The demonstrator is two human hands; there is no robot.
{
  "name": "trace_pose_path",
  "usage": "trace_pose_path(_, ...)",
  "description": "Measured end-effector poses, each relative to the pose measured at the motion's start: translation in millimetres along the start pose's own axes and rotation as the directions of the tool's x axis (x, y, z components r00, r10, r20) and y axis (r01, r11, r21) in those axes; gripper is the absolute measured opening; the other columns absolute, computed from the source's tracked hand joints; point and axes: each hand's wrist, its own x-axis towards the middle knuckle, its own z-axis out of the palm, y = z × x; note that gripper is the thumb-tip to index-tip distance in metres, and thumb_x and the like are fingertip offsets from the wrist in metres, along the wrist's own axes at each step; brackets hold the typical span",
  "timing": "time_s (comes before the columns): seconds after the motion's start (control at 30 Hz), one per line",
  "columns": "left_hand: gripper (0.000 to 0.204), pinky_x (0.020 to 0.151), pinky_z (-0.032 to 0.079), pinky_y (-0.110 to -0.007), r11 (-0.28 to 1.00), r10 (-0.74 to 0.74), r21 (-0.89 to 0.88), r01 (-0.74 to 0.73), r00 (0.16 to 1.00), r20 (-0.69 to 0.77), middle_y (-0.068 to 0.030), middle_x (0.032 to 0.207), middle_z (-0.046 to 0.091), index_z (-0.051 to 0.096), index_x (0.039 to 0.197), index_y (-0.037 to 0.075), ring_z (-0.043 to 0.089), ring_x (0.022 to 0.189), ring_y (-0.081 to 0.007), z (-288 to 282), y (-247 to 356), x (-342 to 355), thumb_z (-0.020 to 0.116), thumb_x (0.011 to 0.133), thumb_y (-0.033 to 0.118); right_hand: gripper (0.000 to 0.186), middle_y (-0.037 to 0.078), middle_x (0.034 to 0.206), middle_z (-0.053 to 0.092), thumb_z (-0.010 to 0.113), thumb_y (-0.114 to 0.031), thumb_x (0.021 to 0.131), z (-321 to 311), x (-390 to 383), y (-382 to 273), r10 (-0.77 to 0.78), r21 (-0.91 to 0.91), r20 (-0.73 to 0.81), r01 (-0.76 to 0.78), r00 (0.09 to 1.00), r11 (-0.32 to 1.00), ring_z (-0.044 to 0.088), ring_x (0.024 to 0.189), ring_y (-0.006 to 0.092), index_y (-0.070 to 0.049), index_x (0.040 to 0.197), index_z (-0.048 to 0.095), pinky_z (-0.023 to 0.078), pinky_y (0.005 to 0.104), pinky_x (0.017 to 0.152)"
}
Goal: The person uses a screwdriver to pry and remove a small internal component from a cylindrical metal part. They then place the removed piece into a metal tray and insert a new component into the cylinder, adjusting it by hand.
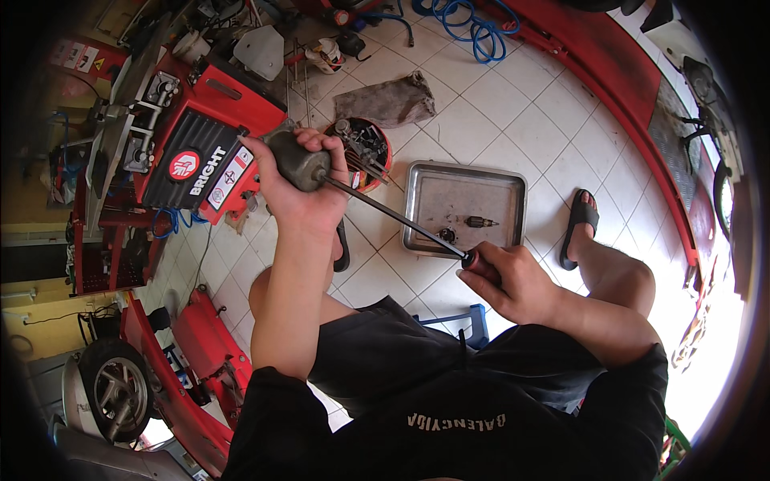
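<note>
Grey metal cylinder (297, 163) clasped in left hand (309, 199); screwdriver (395, 216) slants down-right from its end, handle (473, 260) gripped in right hand (515, 280).

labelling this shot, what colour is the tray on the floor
Silver-grey; the tray shows best in the head view, the only one.

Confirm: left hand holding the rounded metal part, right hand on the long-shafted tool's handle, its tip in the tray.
Not the tip: in the head view, the tool's shaft ends at the rounded metal part, not the tray. The left hand holds that part; the right hand grips the handle.
</note>
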Motion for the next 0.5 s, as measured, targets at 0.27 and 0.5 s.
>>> trace_pose_path(0.27, 0.062, 0.088, 0.05, -0.036, 0.931, 0.082, 0.336, -0.139, 0.98, 0.181, -0.0019, 0.086, 0.053, 0.055, 0.105, 0.008, 0.051, 0.08, -0.0171, -3.7, -5.5, -3.5, 0.072, 0.088, 0.065, 0.023, 0.016, 0.067, 0.064, 0.069, -0.015, 0.097, 1.9, -5.4, 7.7, 0.037, 0.044, 0.036, -0.039, 0.999, 0.998, 0.066, 0.059, 0.0333, 0.003, 0.088, 0.058, 0.051, 0.0411, 0.057)
trace_pose_path(0.5, 0.041, 0.086, 0.045, -0.039, 0.891, 0.025, 0.408, -0.201, 0.917, 0.398, -0.0009, 0.084, 0.053, 0.054, 0.109, 0.014, 0.05, 0.076, -0.017, -6.6, -0.2, -3.0, 0.071, 0.094, 0.048, 0.025, 0.012, 0.065, 0.054, 0.07, -0.015, 0.094, 4.2, -9.9, 9.8, 0.056, 0.108, 0.077, -0.064, 0.995, 0.992, 0.052, 0.056, 0.0274, 0.002, 0.082, 0.055, 0.044, 0.0391, 0.056)
